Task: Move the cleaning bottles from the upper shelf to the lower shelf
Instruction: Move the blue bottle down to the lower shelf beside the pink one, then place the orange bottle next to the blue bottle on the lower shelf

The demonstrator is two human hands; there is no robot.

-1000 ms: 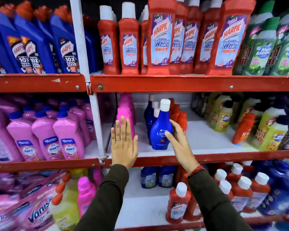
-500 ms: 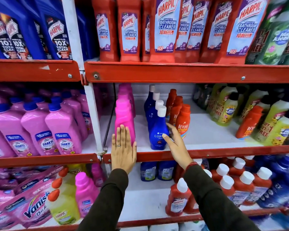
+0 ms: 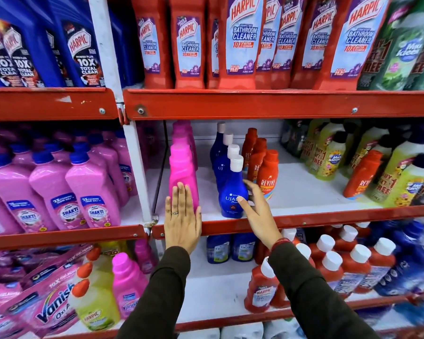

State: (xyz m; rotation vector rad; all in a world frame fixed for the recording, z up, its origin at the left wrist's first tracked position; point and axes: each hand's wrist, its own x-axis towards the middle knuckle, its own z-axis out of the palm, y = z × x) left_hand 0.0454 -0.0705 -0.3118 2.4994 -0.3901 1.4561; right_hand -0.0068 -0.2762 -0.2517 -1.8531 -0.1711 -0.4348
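Landmark = front blue Ujala bottle (image 3: 233, 192), standing at front edge of the mid shelf (image 3: 304, 220). Since 1 s ago the right hand (image 3: 257, 211) hasn't closed: fingers spread, thumb tip on the label, other fingers round its right side, no real grip yet. Left hand (image 3: 181, 218) stays flat and open, left of the Ujala, palm against the pink bottle (image 3: 182, 177) and shelf lip. Cam has dipped/moved closer, so more of the lower shelf (image 3: 218, 289) shows below the Ujala. Meaning, imo: grasp still pending, bottle not lifted, move down not begun.
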